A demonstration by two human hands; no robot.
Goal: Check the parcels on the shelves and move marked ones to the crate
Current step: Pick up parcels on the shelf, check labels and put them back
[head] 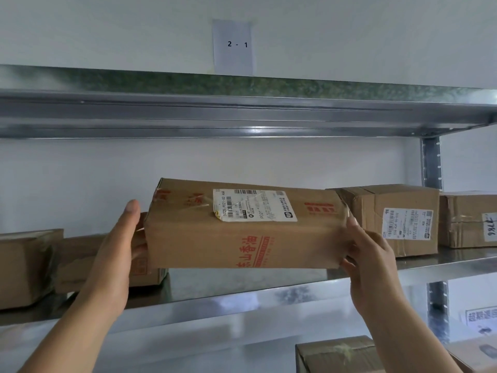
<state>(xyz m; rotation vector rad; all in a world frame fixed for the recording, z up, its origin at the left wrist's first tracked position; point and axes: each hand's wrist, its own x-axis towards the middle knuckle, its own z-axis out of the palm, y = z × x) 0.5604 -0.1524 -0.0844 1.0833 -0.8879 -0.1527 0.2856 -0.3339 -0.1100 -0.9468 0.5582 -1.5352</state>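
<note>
A long brown cardboard parcel with red printed characters and a white shipping label on top is held tilted just above the middle metal shelf. My left hand presses flat against its left end. At the right end, my right hand grips the lower corner. No handwritten mark shows on the faces I can see. The crate is out of view.
More cardboard parcels sit on the same shelf: two at the left, two at the right, the far one with handwritten digits. A paper sign "2 - 1" hangs above the top shelf. Boxes lie on the shelf below.
</note>
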